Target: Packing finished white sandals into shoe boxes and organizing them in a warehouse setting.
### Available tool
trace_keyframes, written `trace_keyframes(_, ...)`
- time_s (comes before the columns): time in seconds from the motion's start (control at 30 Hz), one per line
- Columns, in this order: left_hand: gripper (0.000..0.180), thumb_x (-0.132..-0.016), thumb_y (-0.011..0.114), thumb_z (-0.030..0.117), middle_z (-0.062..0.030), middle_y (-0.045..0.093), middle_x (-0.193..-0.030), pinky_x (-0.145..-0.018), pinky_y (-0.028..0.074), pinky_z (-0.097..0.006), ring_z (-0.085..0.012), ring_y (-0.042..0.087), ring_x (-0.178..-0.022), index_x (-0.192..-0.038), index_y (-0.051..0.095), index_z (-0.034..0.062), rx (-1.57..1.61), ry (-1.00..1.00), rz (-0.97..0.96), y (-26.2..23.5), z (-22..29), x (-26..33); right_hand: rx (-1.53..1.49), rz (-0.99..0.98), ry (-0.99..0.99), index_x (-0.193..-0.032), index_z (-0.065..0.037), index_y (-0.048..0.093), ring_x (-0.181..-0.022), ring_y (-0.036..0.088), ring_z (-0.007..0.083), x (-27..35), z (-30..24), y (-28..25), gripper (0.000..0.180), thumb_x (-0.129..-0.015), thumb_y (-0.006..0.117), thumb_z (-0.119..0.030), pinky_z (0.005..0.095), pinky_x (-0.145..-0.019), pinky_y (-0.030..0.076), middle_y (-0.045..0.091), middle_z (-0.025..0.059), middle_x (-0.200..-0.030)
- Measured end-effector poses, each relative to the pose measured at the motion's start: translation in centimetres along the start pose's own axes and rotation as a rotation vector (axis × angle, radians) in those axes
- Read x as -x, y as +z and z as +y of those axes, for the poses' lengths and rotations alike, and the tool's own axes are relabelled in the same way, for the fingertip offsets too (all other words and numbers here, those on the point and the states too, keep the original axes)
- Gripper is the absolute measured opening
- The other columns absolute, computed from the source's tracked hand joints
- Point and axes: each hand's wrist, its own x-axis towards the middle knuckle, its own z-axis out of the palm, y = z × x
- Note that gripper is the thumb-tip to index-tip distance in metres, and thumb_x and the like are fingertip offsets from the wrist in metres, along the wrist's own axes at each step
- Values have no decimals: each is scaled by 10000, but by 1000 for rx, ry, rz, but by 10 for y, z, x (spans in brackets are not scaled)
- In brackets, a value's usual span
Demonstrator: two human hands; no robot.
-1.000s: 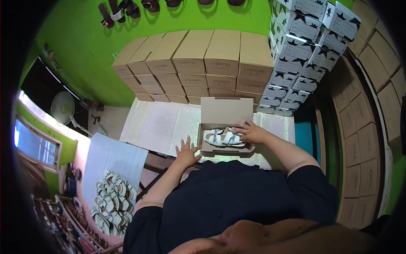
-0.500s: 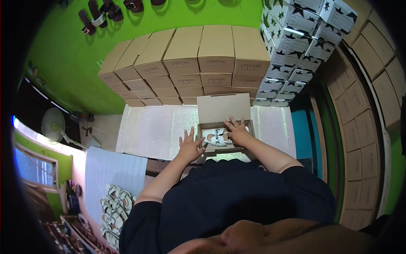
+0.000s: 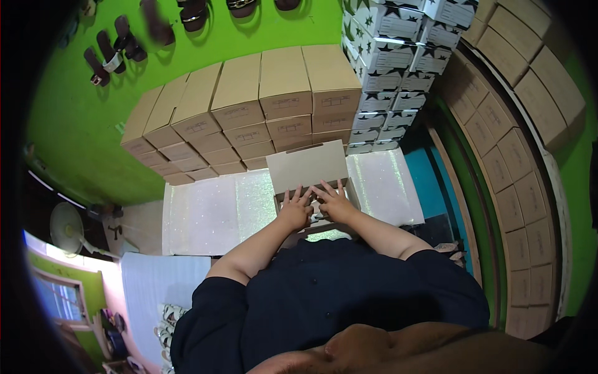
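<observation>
Your fingers are spread, pinching nothing. Your left hand (image 3: 295, 210) and right hand (image 3: 334, 201) lie flat, side by side, inside the open box (image 3: 311, 174) at the near edge of the white table (image 3: 212, 212). Its lid stands up on the far side. Stacked brown cartons (image 3: 249, 106) sit beyond.

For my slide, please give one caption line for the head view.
Both hands, left hand and right hand, press flat inside an open cardboard shoebox on a glittery white table, before stacked brown boxes.
</observation>
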Motion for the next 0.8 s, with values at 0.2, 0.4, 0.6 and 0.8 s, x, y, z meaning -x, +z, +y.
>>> trace_keyframes(0.2,169,-889,580,280,-83,207,-1635,-1142,78,-709,-408,101,-1509,-935,700,170,44,-26,137,8,-11,2,17,-25,242,-765,-120,702,-1494,159,380,10,-1,-8,58,-784,660,-155,779,-1092,24,335,91,-1570)
trace_keyframes(0.4,154,-880,582,280,-90,236,-1626,-1136,84,-711,-415,131,-1503,-893,689,169,43,-99,208,4,-6,13,31,-40,220,-832,-126,729,-1497,144,389,13,-2,-4,103,-761,685,-187,783,-1088,36,328,103,-1571)
trace_keyframes(0.6,197,-893,599,294,-104,231,-1623,-1135,91,-705,-412,157,-1496,-1030,732,246,94,-80,213,1,-12,34,-8,-171,255,-1050,-173,726,-1476,200,391,13,5,-18,298,-777,693,-289,782,-1085,51,362,106,-1547)
trace_keyframes(0.8,706,-814,710,319,-147,225,-1613,-1131,116,-705,-425,176,-1484,-1461,453,204,219,-288,240,6,-23,65,40,-3,533,-1345,-174,562,-1448,283,365,36,31,-34,578,-820,681,-386,775,-1082,85,405,124,-1516)
